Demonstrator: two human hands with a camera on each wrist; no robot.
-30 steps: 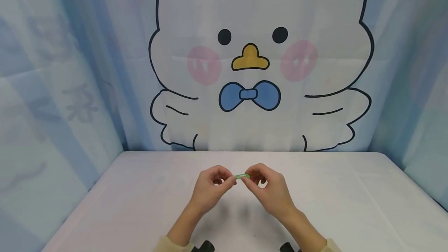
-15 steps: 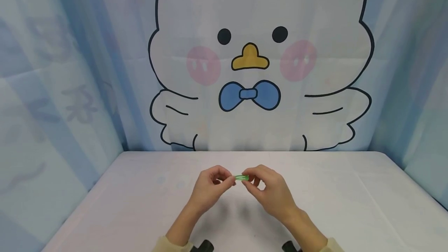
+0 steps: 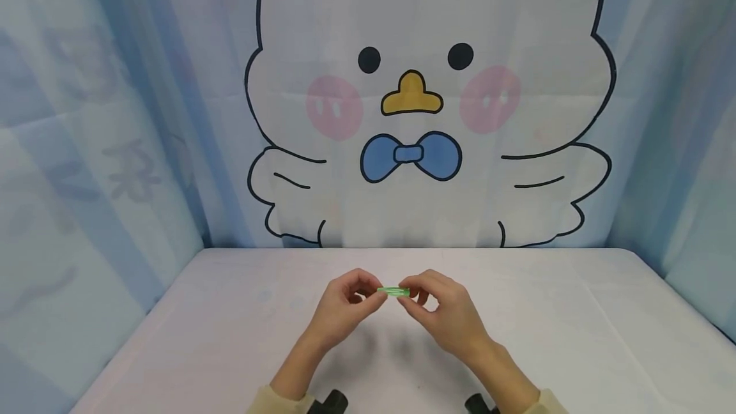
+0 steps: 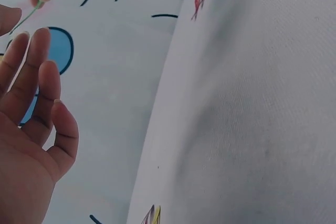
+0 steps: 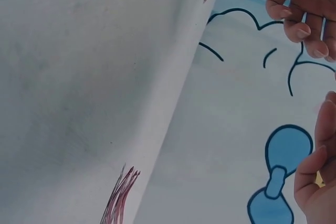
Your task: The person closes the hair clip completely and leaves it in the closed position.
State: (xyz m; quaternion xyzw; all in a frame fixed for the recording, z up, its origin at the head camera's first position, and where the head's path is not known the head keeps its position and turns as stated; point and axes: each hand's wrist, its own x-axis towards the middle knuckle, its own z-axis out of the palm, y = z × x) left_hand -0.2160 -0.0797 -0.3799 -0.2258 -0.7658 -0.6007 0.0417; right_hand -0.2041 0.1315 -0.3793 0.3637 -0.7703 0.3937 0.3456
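Note:
A thin green hair clip [image 3: 394, 291] is held up above the table between two hands in the head view. My left hand [image 3: 345, 305] pinches its left end between thumb and index finger. My right hand [image 3: 451, 312] grips the other end the same way. Seen edge-on in the left wrist view, the clip [image 4: 23, 20] is a slim curved strip running from the right hand's fingertips to the left thumb. The left hand's other fingers are loosely bent there. In the right wrist view both hands show at the right edge, but the clip is out of sight.
The white-covered table [image 3: 230, 337] stretches out below the hands, with small printed marks on its cloth. Behind it hangs a pale blue curtain [image 3: 368, 209] with a cartoon bird print. Dark camera mounts [image 3: 333, 401] show by the wrists.
More of the clip shows now, its left end reaching over the left fingertips. The right thumb and index finger have shifted slightly on their end. Both hands stay at nearly the same spot.

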